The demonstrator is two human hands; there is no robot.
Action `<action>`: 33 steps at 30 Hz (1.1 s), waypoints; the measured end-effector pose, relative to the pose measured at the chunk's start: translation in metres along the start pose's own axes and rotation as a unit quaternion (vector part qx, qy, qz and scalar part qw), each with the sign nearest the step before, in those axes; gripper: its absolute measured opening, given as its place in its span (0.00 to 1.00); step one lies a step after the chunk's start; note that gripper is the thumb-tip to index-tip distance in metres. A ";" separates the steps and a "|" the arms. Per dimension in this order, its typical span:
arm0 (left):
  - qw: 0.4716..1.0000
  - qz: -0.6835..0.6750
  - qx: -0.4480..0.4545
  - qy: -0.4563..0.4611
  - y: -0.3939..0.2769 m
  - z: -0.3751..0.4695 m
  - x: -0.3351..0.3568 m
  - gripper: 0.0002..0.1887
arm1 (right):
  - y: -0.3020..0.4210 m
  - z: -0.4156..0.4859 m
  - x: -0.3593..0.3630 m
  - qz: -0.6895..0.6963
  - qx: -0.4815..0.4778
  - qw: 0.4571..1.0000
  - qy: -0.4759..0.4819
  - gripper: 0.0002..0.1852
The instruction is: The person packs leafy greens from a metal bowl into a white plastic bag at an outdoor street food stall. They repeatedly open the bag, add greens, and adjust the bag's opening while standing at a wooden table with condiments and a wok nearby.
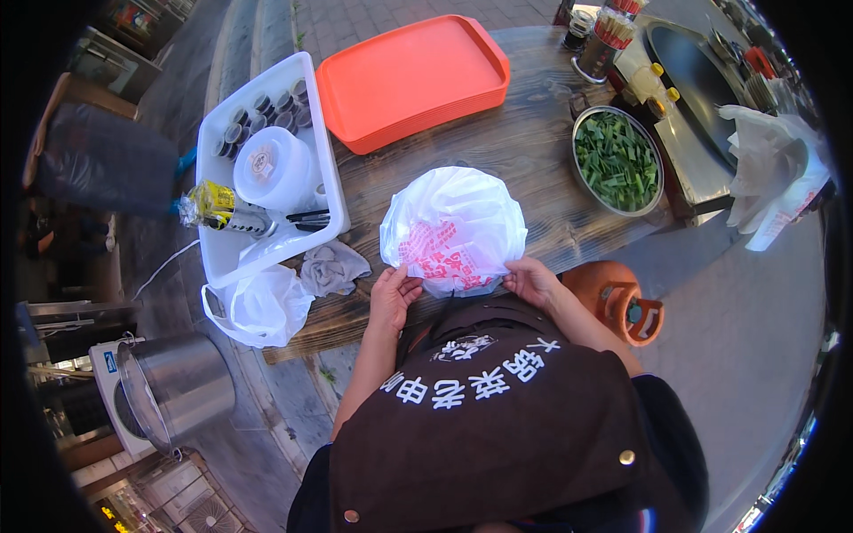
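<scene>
A white plastic bag (pixel 460 206) with red printing lies spread in a rounded shape at the table's near edge. What gives it that shape is hidden; I cannot tell whether a dish is beneath. My left hand (pixel 394 300) pinches the bag's near left edge between thumb and fingers. At the near right edge, my right hand (pixel 531 283) grips the same plastic. Left of my left hand, a crumpled grey cloth (pixel 333 268) rests on the wood, beside another white plastic bag (pixel 266 306) with loop handles.
A white tub (pixel 336 193) holds lidded cups, stacked plastic lids and a yellow packet. Stacked orange trays (pixel 413 73) stand at the far side of the wooden table (pixel 533 86). Chopped greens fill a metal bowl (pixel 656 193) by a griddle (pixel 686 73). An orange gas cylinder (pixel 596 286) stands below.
</scene>
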State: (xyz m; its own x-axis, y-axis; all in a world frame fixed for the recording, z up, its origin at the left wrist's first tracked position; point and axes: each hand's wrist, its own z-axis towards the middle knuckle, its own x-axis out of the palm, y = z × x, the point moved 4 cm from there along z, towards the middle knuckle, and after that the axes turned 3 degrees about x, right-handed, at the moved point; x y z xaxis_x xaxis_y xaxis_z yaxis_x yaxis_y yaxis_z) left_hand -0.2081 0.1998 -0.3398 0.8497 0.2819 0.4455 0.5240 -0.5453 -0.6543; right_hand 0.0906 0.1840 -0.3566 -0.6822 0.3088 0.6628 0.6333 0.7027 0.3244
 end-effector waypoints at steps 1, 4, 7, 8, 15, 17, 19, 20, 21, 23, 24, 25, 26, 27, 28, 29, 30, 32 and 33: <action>1.000 -0.016 -0.001 -0.007 -0.001 0.000 0.002 0.10 | 0.000 -0.002 0.000 0.003 0.001 1.000 -0.008 0.13; 0.994 -0.111 0.003 -0.002 0.000 -0.002 0.010 0.10 | 0.000 -0.007 0.001 0.025 0.006 0.999 -0.026 0.12; 0.969 -0.246 -0.015 0.016 0.004 -0.009 0.012 0.14 | -0.001 -0.008 -0.001 0.028 0.005 0.999 -0.028 0.11; 0.963 -0.267 -0.024 0.040 0.006 -0.011 0.012 0.15 | -0.001 -0.008 0.000 0.027 0.005 0.999 -0.019 0.11; 0.896 -0.343 -0.104 0.261 0.019 -0.002 0.008 0.20 | -0.007 0.000 -0.005 0.046 0.032 0.998 -0.026 0.08; 0.929 -0.312 -0.078 0.184 0.026 0.008 -0.004 0.20 | -0.008 0.002 -0.007 0.054 0.041 0.997 -0.031 0.07; 0.944 -0.286 -0.078 0.142 0.030 0.012 -0.011 0.19 | -0.009 0.003 -0.010 0.055 0.041 0.997 -0.033 0.07; 0.951 -0.272 -0.090 0.119 0.033 0.013 -0.013 0.18 | -0.009 0.003 -0.011 0.059 0.038 0.997 -0.017 0.06; 0.956 -0.259 -0.102 0.087 0.035 0.013 -0.015 0.17 | -0.010 0.004 -0.014 0.033 0.038 0.998 -0.040 0.06; 0.971 -0.202 -0.122 0.044 0.041 0.011 -0.013 0.16 | -0.010 0.007 -0.017 -0.017 0.028 0.998 -0.056 0.06; 0.974 -0.177 -0.144 -0.006 0.046 0.011 -0.012 0.15 | -0.009 0.008 -0.017 -0.062 0.017 0.996 -0.063 0.07; 0.984 -0.116 -0.132 0.008 0.047 0.011 -0.006 0.15 | -0.008 0.010 -0.016 -0.110 0.003 0.991 -0.076 0.09; 0.989 -0.058 -0.133 -0.002 0.049 0.012 -0.002 0.15 | -0.008 0.012 -0.017 -0.168 0.016 0.979 -0.113 0.11; 0.990 0.003 -0.135 -0.027 0.051 0.013 0.000 0.15 | -0.006 0.014 -0.014 -0.274 -0.006 0.955 -0.115 0.12; 0.983 0.114 -0.131 -0.058 0.051 0.016 0.002 0.15 | -0.004 0.015 -0.013 -0.386 -0.001 0.912 -0.137 0.13; 0.983 0.113 -0.133 -0.063 0.051 0.017 0.005 0.15 | -0.003 0.015 -0.011 -0.492 0.004 0.856 -0.158 0.15; 0.982 0.114 -0.134 -0.064 0.051 0.019 0.007 0.15 | -0.005 0.013 -0.010 -0.441 -0.007 0.884 -0.157 0.14; 0.986 0.079 -0.146 -0.029 0.052 0.019 0.012 0.15 | -0.008 0.010 -0.007 -0.312 -0.038 0.942 -0.120 0.14; 0.987 0.041 -0.158 0.005 0.052 0.019 0.015 0.15 | -0.009 0.009 -0.009 -0.327 -0.039 0.933 -0.143 0.13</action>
State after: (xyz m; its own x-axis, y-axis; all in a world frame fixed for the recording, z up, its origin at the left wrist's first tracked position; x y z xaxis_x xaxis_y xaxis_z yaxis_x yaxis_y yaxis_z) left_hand -0.1667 0.1907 -0.3786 0.8868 0.2209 0.4060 0.4085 -0.7855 -0.4649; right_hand 0.0880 0.1808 -0.3709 -0.9947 -0.0038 0.1030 0.0645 0.7556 0.6518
